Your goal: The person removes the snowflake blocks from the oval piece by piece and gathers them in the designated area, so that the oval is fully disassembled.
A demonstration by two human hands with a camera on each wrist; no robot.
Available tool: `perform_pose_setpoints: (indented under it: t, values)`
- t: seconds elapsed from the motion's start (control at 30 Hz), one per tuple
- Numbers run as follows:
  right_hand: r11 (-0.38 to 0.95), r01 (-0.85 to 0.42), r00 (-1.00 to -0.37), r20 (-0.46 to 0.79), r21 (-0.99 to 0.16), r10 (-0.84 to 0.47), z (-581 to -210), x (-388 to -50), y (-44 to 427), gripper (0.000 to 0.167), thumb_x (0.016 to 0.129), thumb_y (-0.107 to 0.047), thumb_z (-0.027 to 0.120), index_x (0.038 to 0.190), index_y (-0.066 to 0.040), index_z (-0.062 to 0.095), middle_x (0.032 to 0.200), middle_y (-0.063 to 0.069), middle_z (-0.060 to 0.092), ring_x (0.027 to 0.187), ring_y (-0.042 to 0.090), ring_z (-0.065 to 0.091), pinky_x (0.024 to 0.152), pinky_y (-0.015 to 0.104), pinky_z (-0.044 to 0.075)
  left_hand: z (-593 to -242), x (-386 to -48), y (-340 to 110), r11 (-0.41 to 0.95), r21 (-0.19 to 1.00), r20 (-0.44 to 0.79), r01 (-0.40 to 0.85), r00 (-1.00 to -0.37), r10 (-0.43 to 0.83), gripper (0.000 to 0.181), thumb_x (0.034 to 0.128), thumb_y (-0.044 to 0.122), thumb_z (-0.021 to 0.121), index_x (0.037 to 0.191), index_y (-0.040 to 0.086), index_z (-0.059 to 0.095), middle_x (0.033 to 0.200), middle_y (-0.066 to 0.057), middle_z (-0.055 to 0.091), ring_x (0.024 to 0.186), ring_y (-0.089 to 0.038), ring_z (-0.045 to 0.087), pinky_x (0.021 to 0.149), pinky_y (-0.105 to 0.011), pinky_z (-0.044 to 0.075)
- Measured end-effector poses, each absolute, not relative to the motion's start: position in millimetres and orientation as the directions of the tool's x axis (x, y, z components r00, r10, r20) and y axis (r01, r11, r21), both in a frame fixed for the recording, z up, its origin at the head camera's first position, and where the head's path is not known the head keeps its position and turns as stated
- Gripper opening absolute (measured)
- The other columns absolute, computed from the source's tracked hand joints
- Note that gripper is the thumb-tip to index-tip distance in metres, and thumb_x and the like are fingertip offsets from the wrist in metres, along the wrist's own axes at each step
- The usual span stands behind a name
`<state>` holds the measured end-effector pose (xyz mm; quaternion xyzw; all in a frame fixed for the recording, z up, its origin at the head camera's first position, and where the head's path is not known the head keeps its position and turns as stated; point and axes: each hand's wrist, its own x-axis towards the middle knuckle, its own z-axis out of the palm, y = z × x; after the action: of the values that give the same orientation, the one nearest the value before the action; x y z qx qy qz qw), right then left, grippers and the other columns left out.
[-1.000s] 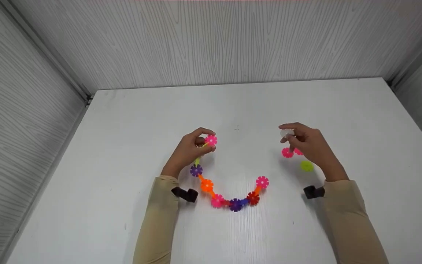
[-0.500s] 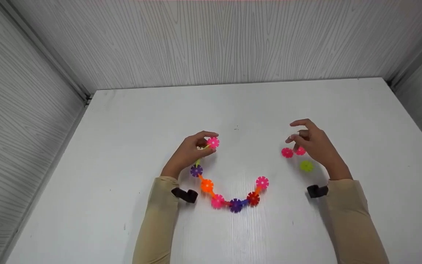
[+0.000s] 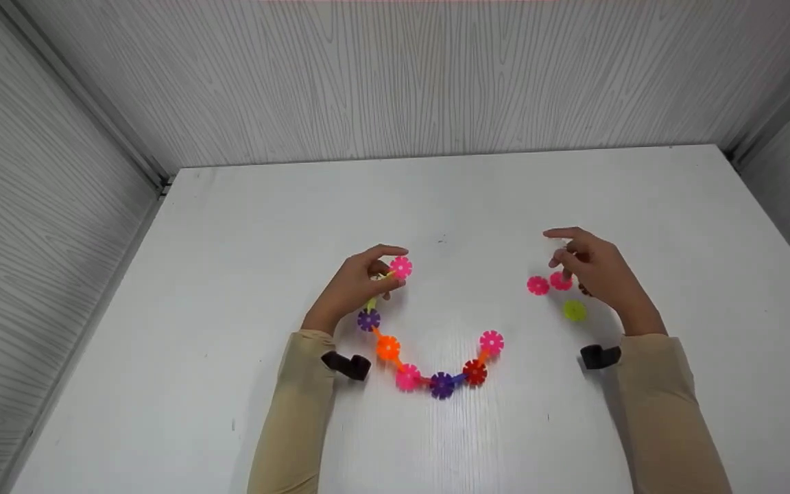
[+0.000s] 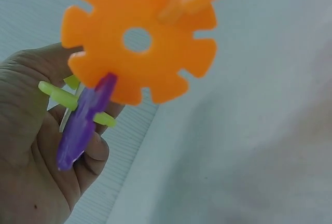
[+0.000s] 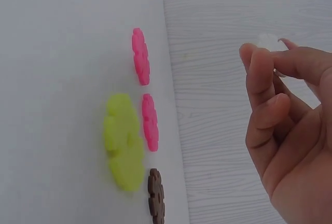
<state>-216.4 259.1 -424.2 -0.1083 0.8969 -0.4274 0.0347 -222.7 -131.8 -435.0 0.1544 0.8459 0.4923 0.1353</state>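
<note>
My left hand grips one end of a chain of flower-shaped interlocking discs, with a pink disc between thumb and index finger. From there the chain curves over the table through a purple disc and an orange disc to a pink disc at its free end. In the left wrist view, the orange and purple discs cover part of the hand. My right hand, raised above the loose discs, pinches a whitish translucent disc, mostly hidden by the fingers.
Under and beside the right hand lie two loose pink discs, a yellow-green disc and a brown disc, partly hidden in the head view. The white table meets wood-grain panels at the back and sides.
My right hand has shifted right, turning the whitish disc mostly out of the head view and uncovering part of the brown disc. The left hand has moved slightly right with the chain end.
</note>
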Motion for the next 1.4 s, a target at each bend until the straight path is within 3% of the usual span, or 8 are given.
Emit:
perform_pose_setpoints:
  t: [0.17, 0.3, 0.7, 1.07, 1.4]
  values:
    - [0.633, -0.045, -0.983, -0.077, -0.773, -0.165, -429.4, -218.8, 266.7, 0.044, 0.101, -0.026, 0.051, 0.141, -0.016, 0.038, 0.105, 0.014, 0.068, 0.069, 0.024, 0.055, 0.054, 0.026, 0.045, -433.8, -221.8, -129.6, 0.473, 0.877, -0.103, 0.087, -0.927, 0.361, 0.046, 0.0890, 0.025, 0.070, 0.129, 0.018, 0.048, 0.094, -0.013, 0.071, 0.074, -0.031, 0.064, 0.068, -0.028, 0.047]
    - [0.624, 0.025, -0.986, -0.121, -0.781, -0.112, -434.6, -220.5, 273.2, 0.040, 0.101, -0.024, 0.050, 0.137, -0.014, 0.039, 0.103, 0.015, 0.067, 0.066, 0.021, 0.055, 0.060, 0.028, 0.049, -433.4, -221.4, -128.5, 0.482, 0.871, -0.104, 0.091, -0.926, 0.364, 0.038, 0.0887, 0.026, 0.070, 0.122, 0.024, 0.051, 0.093, -0.009, 0.071, 0.073, -0.027, 0.063, 0.067, -0.028, 0.046]
    - [0.664, 0.084, -0.984, -0.166, -0.743, -0.061, -438.9, -221.6, 287.1, 0.042, 0.101, -0.022, 0.046, 0.142, -0.012, 0.042, 0.096, 0.016, 0.061, 0.068, 0.016, 0.055, 0.064, 0.024, 0.051, -434.1, -219.6, -126.2, 0.485, 0.864, -0.073, 0.134, -0.920, 0.385, 0.036, 0.0869, 0.032, 0.072, 0.121, 0.035, 0.061, 0.096, -0.004, 0.070, 0.068, -0.023, 0.060, 0.066, -0.029, 0.050]
    - [0.664, 0.120, -0.984, -0.179, -0.738, -0.022, -444.5, -223.4, 293.8, 0.042, 0.101, -0.016, 0.046, 0.141, -0.004, 0.042, 0.098, 0.017, 0.060, 0.068, 0.013, 0.056, 0.065, 0.022, 0.049, -432.2, -218.4, -123.5, 0.502, 0.852, -0.078, 0.147, -0.914, 0.399, 0.039, 0.0891, 0.027, 0.069, 0.127, 0.027, 0.062, 0.109, -0.003, 0.066, 0.093, -0.021, 0.063, 0.080, -0.032, 0.056]
    - [0.718, 0.135, -0.976, -0.218, -0.683, -0.024, -446.4, -222.8, 295.3, 0.045, 0.100, -0.018, 0.046, 0.142, -0.005, 0.041, 0.106, 0.020, 0.060, 0.081, 0.021, 0.057, 0.071, 0.025, 0.046, -433.0, -218.2, -122.3, 0.525, 0.839, -0.093, 0.142, -0.914, 0.395, 0.035, 0.0893, 0.028, 0.069, 0.122, 0.037, 0.063, 0.112, -0.001, 0.065, 0.101, -0.019, 0.060, 0.085, -0.032, 0.055]
